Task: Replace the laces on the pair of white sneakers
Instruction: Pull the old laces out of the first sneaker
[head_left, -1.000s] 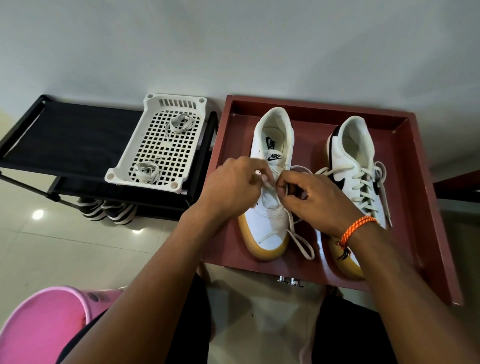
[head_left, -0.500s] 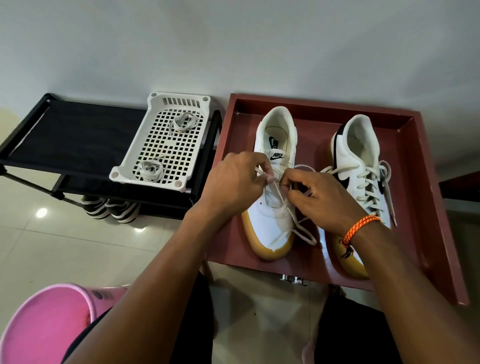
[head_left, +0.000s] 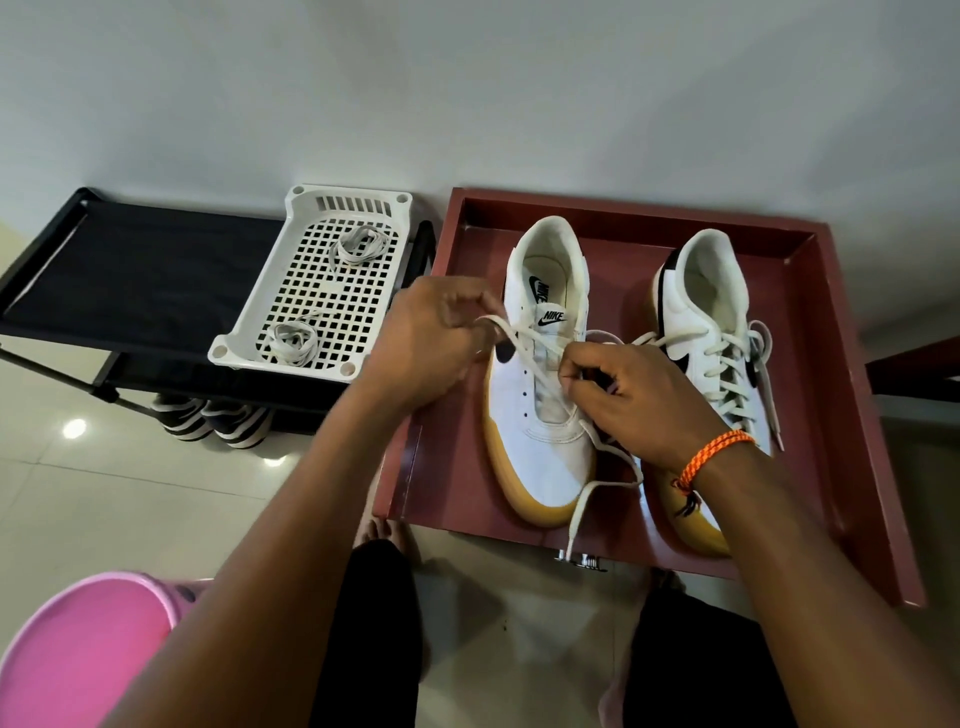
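Observation:
Two white sneakers with gum soles stand in a dark red tray (head_left: 810, 332). The left sneaker (head_left: 535, 447) has most eyelets bare; a white lace (head_left: 597, 488) runs across its tongue and trails over the tray's front edge. My left hand (head_left: 431, 343) pinches one part of that lace to the left of the shoe. My right hand (head_left: 628, 400), an orange band at its wrist, pinches the lace over the eyelets. The right sneaker (head_left: 711, 332) is fully laced and partly hidden by my right forearm.
A white perforated basket (head_left: 311, 306) with two coiled laces sits on a black shoe rack (head_left: 130, 280) left of the tray. Striped shoes (head_left: 208, 421) lie under the rack. A pink bucket (head_left: 78, 654) stands at bottom left. The wall is right behind.
My left hand has pulled the lace out to the left, away from the shoe. The loose lace end has slid down to hang over the tray's front edge.

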